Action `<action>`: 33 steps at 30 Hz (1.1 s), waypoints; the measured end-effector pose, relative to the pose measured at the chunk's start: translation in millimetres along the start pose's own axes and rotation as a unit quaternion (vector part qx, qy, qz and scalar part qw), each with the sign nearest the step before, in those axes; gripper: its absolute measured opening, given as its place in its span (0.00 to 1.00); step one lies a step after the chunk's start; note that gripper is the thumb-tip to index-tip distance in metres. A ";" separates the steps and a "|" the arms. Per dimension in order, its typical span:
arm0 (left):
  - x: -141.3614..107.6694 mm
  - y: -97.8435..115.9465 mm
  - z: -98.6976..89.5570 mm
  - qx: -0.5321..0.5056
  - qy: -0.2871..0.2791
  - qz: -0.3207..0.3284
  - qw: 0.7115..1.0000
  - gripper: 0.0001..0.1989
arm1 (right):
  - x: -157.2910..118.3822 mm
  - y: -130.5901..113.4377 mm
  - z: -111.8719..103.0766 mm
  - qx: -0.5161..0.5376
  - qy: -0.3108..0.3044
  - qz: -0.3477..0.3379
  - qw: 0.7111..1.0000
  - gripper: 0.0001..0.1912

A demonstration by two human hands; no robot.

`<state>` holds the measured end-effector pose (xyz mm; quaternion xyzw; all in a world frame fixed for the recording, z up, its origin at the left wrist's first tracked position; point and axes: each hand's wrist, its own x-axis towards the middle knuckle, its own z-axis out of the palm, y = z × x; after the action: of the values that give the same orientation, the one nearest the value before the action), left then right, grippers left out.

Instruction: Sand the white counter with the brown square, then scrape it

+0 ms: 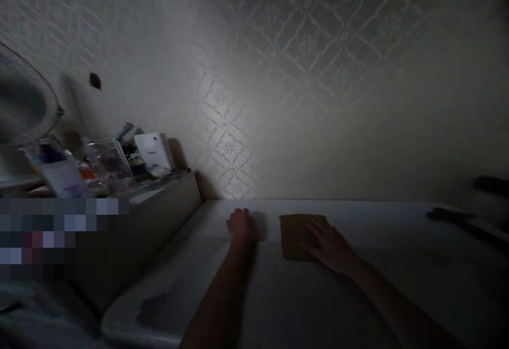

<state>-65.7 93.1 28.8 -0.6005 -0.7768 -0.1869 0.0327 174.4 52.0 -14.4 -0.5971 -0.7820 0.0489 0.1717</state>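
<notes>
Two bare hands on a pale, smooth tabletop (278, 306) in dim light.

The right hand (330, 248) lies flat, fingers spread, on a square brownish cloth (296, 235) — perhaps a folded rag — near the wall. The left hand (238, 224) rests curled into a loose fist just beside it; shelf clutter (111, 166) blurs at left.

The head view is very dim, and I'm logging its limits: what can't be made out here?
- Cloth: the right hand covers its right part; material unclear in the dimness.
- Left hand: fingers curled on the table; whether it holds anything is hidden.
- Shelf clutter: blurred, labels unreadable.
- Dark shape at right: too dim to identify.
- Fan: cut off by the left edge.
</notes>
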 end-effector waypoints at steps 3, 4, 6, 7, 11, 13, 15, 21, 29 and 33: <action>-4.6 12.6 1.2 -0.068 -0.005 0.069 0.995 0.15 | 0.3 -0.1 0.0 0.001 0.002 0.000 1.000 0.38; -7.2 17.5 2.1 -0.101 -0.022 0.105 0.989 0.14 | 0.4 0.1 0.2 0.001 0.005 -0.003 1.000 0.37; -14.2 27.6 4.6 -0.159 -0.066 0.183 0.968 0.13 | 0.6 0.5 0.8 -0.001 0.010 -0.015 1.000 0.37; -18.4 32.5 6.0 -0.179 -0.087 0.218 0.955 0.13 | 0.6 0.7 1.1 -0.002 0.011 -0.017 1.000 0.37; -34.9 48.7 10.0 -0.191 -0.145 0.343 0.908 0.14 | 0.7 1.2 2.2 -0.007 0.011 -0.016 1.000 0.36; -40.0 53.8 11.1 -0.187 -0.155 0.379 0.893 0.13 | 1.1 1.7 2.9 -0.008 0.012 -0.019 1.000 0.36; -42.4 56.6 12.0 -0.180 -0.157 0.381 0.893 0.13 | 1.7 2.3 3.7 -0.009 0.015 -0.025 1.000 0.35; -41.3 56.6 14.8 -0.175 -0.147 0.349 0.909 0.14 | 2.4 3.5 3.8 -0.003 0.018 -0.034 0.999 0.36; -40.6 57.1 16.4 -0.220 -0.130 0.332 0.908 0.14 | 2.7 4.2 6.3 -0.007 0.020 -0.028 0.999 0.36; -32.5 50.3 16.4 -0.212 -0.102 0.253 0.939 0.12 | 1.1 1.7 3.4 -0.005 0.014 -0.025 1.000 0.36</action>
<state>-6.3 79.0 17.3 -0.7857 -0.5411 -0.2709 -0.1286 174.6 53.9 -17.9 -0.5789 -0.7945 0.0323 0.1805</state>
